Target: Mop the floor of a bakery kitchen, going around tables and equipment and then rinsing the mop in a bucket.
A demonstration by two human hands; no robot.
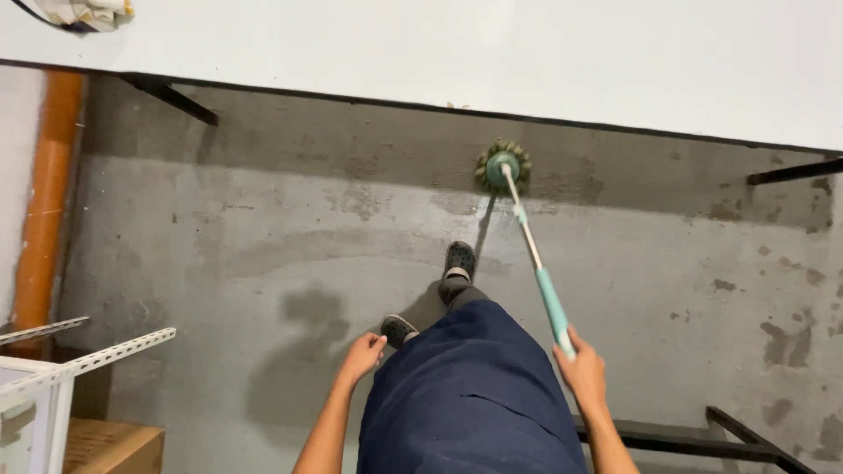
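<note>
At five o'clock, right hand (581, 373) — closed round the teal grip of a long-handled mop (529, 241), pole slanted so its frayed round head (503, 167) presses the concrete floor (263, 254) at twelve o'clock, just below the white ledge (527, 61). At seven o'clock, left hand (362, 355) — empty, fingers loosely curled, hanging free, probably for balance. Dark shoes (459, 261) stepping centre. Orange pipe (44, 202) at nine o'clock; perforated metal rails (97, 355) at eight.
</note>
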